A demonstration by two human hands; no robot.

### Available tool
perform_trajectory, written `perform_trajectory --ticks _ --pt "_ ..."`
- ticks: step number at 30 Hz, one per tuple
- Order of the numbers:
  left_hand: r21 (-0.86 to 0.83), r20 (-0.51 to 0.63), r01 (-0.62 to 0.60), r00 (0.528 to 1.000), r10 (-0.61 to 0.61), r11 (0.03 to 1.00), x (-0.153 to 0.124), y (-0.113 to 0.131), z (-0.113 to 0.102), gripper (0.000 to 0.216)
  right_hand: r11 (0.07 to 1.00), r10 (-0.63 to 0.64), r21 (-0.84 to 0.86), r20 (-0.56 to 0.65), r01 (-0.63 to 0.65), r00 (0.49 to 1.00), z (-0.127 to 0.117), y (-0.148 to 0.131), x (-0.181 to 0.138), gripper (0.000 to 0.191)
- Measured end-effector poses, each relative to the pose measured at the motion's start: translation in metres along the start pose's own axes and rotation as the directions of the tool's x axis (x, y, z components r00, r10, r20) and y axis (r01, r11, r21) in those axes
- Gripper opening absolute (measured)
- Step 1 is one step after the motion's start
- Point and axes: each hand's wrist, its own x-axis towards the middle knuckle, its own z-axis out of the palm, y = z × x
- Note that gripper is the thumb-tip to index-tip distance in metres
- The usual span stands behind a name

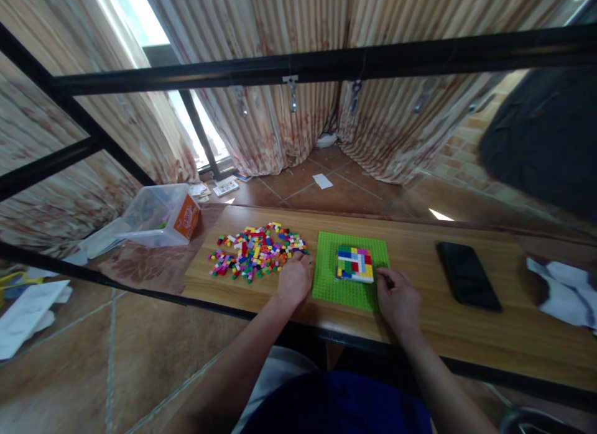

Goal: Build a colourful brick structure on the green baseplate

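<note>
A green studded baseplate (321, 285) lies on the wooden board, bearing a roughly square block of multicoloured toy bricks (355, 264). To its left spreads a loose pile of small coloured bricks (261, 250). My left hand (295, 277) rests at the pile's right end, beside the plate's left edge; its fingers are curled together, and whatever they may hold is hidden. At the plate's right edge is my right hand (400, 299), thumb and fingers drawn in close to the brick block. Anything in that pinch is too small to make out.
A black phone (467, 275) lies right of the plate, with crumpled white paper (566, 291) beyond it. Past the board's left end stands a clear plastic box (156, 216) with an orange label. A black metal rail (298, 67) crosses in front of the curtains (261, 129).
</note>
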Motion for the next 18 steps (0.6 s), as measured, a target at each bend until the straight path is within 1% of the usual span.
perform_trajectory --ticks 6,11,15,18 --pt "0.079 0.017 -0.023 1.0 0.022 0.997 -0.0016 0.0009 0.0021 0.025 1.0 0.014 0.022 0.009 -0.015 1.0 -0.0008 -0.0027 0.0005 0.028" --pt "0.118 0.021 -0.038 0.999 0.035 0.992 -0.0029 0.0043 0.0049 0.021 1.0 0.02 0.022 0.004 -0.02 1.0 0.0003 -0.0022 0.0007 0.027" --pt "0.128 0.043 -0.032 0.999 0.026 0.991 -0.0042 0.006 0.0056 0.018 0.999 0.023 0.022 0.009 -0.023 1.0 0.0007 -0.0021 0.0006 0.026" --pt "0.123 0.035 -0.025 0.999 0.021 0.992 -0.0064 0.0068 0.0062 0.016 0.999 0.027 0.043 0.004 -0.028 1.0 0.0009 -0.0021 0.0005 0.027"
